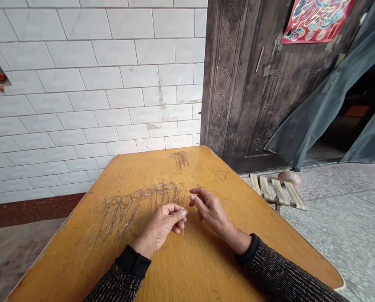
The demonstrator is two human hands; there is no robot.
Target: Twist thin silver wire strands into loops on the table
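My left hand (162, 226) pinches a thin wire (184, 237) between thumb and forefinger, above the yellow wooden table (175, 277). The wire's thin end hangs down below the fingertips. Close by on the right, my right hand (214, 212) has its thumb and forefinger apart, with nothing visible between them. A faint wire loop (196, 186) shows just beyond its fingertips; whether it touches them I cannot tell. Several looped wires (121, 205) lie in an overlapping row left of my hands, their tails pointing toward me.
A small bundle of wires (180, 159) lies near the table's far end. One bent wire (221, 174) rests by the right edge. A folding stool with webbing straps (277, 191) stands right of the table. Behind are a white tiled wall (89, 84) and a dark carved door (228, 84).
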